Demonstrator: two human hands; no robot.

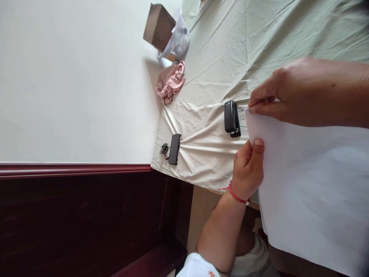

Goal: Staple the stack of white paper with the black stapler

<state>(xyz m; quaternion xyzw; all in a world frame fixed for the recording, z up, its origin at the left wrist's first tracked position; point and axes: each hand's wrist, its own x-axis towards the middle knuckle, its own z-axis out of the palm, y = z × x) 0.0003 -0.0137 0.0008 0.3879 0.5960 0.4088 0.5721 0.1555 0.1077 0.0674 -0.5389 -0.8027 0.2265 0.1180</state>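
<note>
The view is turned on its side. Both hands hold a large white sheet of paper [305, 184] over a bed. My left hand [248, 169], with a red string bracelet at the wrist, grips the sheet's edge with its thumb on top. My right hand [291, 92] pinches the sheet's corner between fingertips and thumb. A black stapler [232, 118] lies on the pale sheet-covered bed [230, 57], just beyond the paper's corner and a short way from both hands.
A black phone [174, 149] and a bunch of keys [164, 149] lie at the bed's edge by the white wall [72, 77]. A pink cloth [170, 82], a clear plastic bag [179, 40] and a cardboard box [158, 26] sit further along. Dark wooden furniture [80, 219] adjoins the bed.
</note>
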